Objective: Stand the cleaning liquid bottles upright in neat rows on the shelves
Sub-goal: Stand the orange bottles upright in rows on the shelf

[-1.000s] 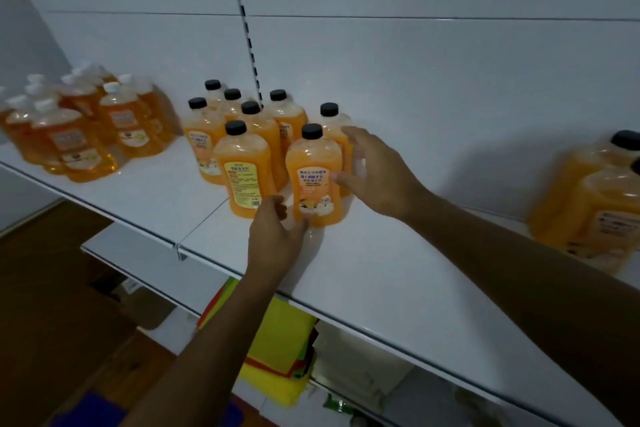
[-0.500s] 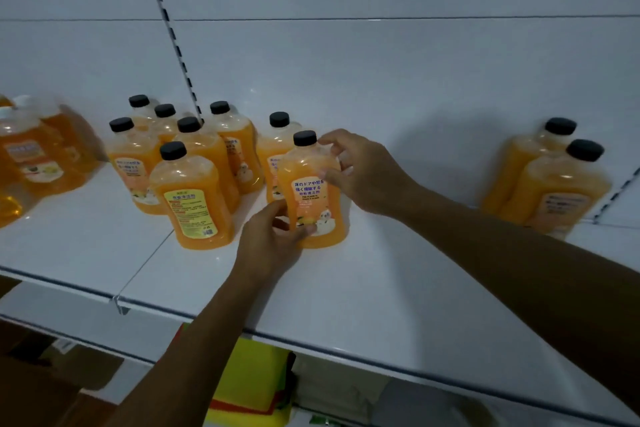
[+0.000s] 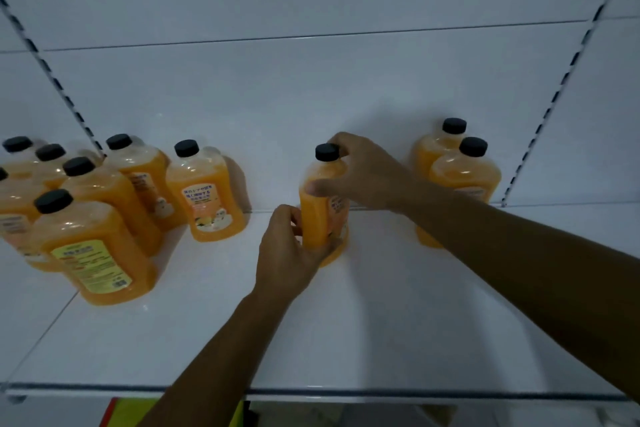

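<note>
White shelf [image 3: 398, 329] carries an orange bottle cluster [image 3: 104, 204] at left and a pair [image 3: 457, 177] at right. Between them stands one upright bottle [image 3: 320, 215], right hand [image 3: 367, 173] gripping its shoulder, left hand [image 3: 287, 253] gripping its base.

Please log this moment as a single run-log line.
left hand: grips bottle base | right hand: holds its shoulder | bottle: upright on shelf

orange bottles [image 3: 204, 198]: ten visible. hands [image 3: 287, 253]: two. white shelf [image 3: 381, 322]: one.
</note>
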